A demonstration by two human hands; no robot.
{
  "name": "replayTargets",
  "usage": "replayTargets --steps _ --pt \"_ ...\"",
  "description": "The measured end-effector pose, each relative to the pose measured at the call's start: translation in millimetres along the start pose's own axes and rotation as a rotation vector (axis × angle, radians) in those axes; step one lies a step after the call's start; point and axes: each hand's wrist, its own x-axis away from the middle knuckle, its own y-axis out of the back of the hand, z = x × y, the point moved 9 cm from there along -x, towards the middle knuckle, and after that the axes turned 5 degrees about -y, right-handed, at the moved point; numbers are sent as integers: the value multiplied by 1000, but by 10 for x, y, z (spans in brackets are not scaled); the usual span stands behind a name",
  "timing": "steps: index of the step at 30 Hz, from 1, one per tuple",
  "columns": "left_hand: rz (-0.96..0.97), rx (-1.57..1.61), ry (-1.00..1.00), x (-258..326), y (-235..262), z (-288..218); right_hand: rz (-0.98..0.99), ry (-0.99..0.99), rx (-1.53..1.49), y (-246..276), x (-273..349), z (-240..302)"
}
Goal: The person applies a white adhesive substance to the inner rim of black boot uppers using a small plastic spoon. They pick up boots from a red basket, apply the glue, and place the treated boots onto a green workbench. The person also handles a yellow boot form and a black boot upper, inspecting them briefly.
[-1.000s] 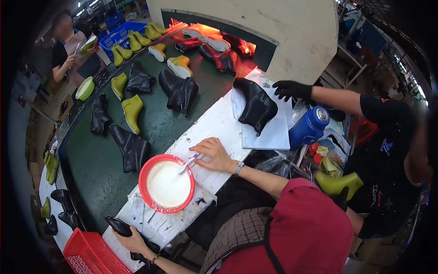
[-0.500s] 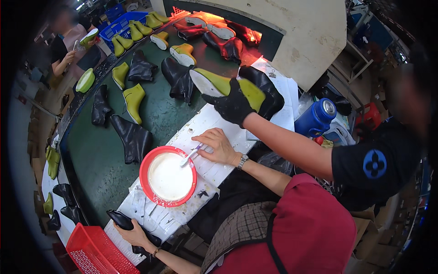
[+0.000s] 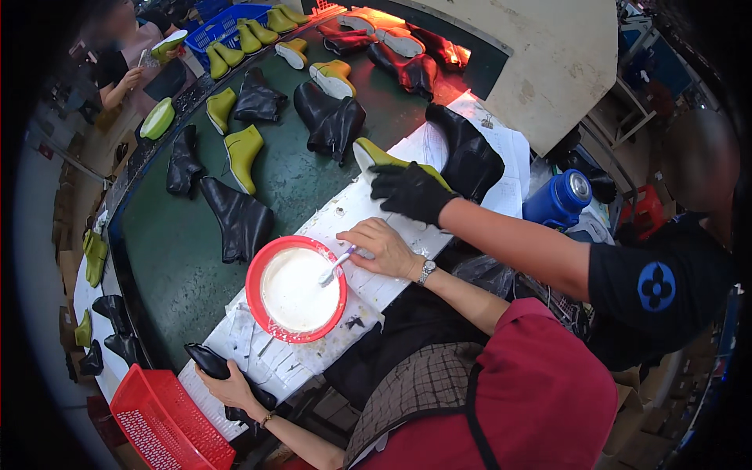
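1 yel-grn last (image 3: 385, 158) now lower; L hand (image 3: 229, 388) grips blk boot (image 3: 206, 359); R hand (image 3: 384, 247) grips brush (image 3: 337, 267)

This is a shoemaking workshop. Beyond the red bowl (image 3: 253, 290) of creamy white liquid (image 3: 294, 291), black boots (image 3: 238, 221) and yellow-green foot forms (image 3: 244, 159) lie across a dark green surface (image 3: 164, 274). One person (image 3: 147, 48) far beyond the bowl and another person (image 3: 654, 258) to its right each handle such a form.
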Motion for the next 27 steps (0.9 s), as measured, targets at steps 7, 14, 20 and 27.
replayTargets --steps 7,14,20,27 --pt "20 26 17 -7 -3 6 4 -5 -19 -8 6 -19" --pt "44 34 44 -5 -23 -4 -13 -30 -23 41 5 -29" --pt "55 55 45 -15 -38 7 -77 -58 -75 380 107 146" --pt "39 21 35 11 -32 25 -465 -198 359 1512 70 -251"
